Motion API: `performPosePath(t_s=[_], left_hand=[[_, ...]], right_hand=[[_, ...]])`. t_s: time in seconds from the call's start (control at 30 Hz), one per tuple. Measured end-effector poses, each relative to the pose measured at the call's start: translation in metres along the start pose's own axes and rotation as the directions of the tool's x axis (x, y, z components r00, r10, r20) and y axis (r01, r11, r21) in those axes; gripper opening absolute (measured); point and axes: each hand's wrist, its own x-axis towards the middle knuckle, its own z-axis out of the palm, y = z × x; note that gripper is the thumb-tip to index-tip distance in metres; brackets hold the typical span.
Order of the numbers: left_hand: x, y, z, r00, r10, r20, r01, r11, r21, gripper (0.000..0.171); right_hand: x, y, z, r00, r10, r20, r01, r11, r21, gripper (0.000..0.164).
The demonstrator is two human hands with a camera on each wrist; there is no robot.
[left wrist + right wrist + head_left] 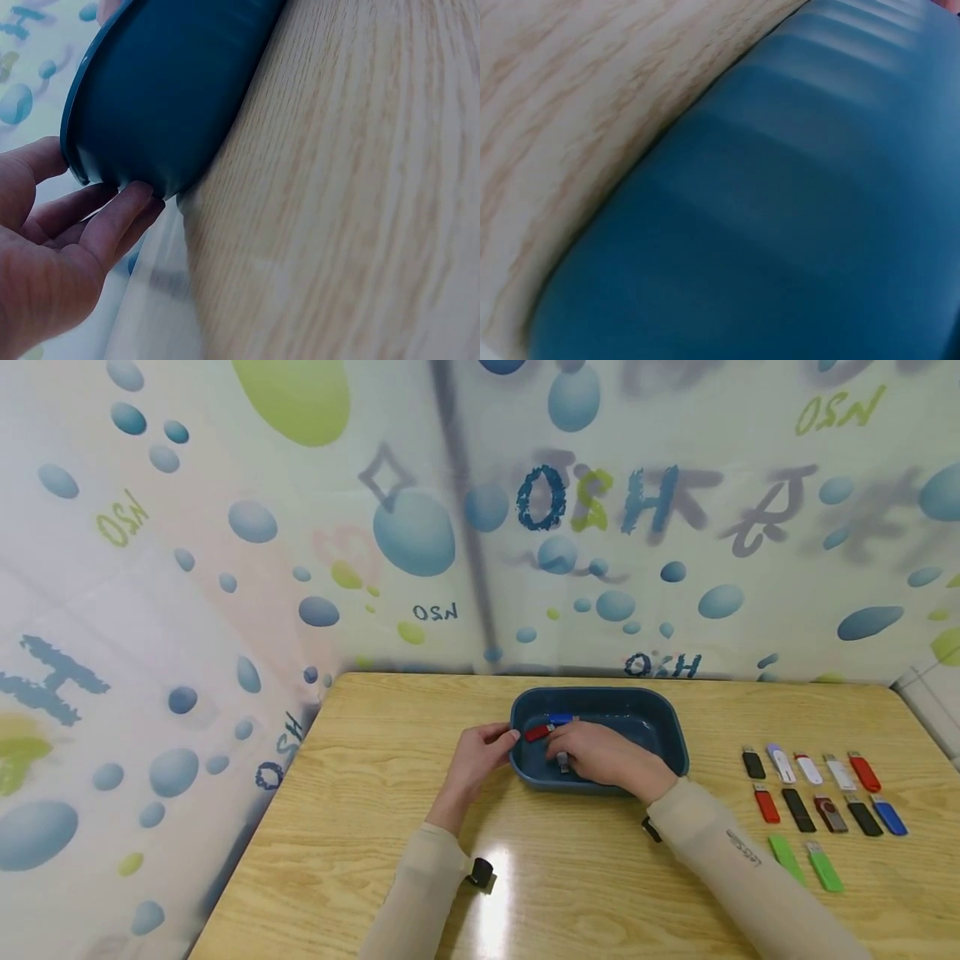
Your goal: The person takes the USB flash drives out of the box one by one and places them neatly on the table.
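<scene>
A dark blue plastic basin [600, 787] stands on the wooden table. My left hand [481, 755] holds its left rim; in the left wrist view the thumb lies at the rim and the fingers [124, 214] touch the outer wall [172, 82]. Inside the basin, my right hand [596, 753] reaches down with bent fingers among USB sticks. A red USB stick [537, 732] and a blue one [561, 718] lie by its fingertips. A grey USB stick [563, 762] shows just under the hand; whether it is pinched is hidden. The right wrist view shows mostly the basin's wall [780, 202].
To the right, several USB sticks lie in rows on the table: black [753, 764], red [866, 772], white [808, 768], blue [890, 817] and green [826, 868] among them. My right forearm passes left of them. A patterned curtain [570, 610] hangs behind the table.
</scene>
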Motion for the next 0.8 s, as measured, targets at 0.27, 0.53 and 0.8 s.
performPosePath(t_s=[0.27,0.53,0.8], left_hand=[[0.001,0.000,0.001,1.000,-0.022,-0.014,0.022,1.000,0.006,0.039],[-0.016,0.028,0.004,0.999,-0.031,-0.010,0.031,0.999,0.023,0.039],[-0.018,0.030,0.005,1.000,-0.026,-0.011,0.026,1.000,0.015,0.039]], right_hand=[[-0.001,0.003,-0.002,0.995,0.104,0.004,-0.104,0.993,-0.049,0.012],[0.001,0.003,-0.001,0.993,0.115,0.020,-0.114,0.993,-0.027,0.017],[0.003,0.006,0.001,0.985,0.161,0.055,-0.161,0.987,-0.004,0.010]])
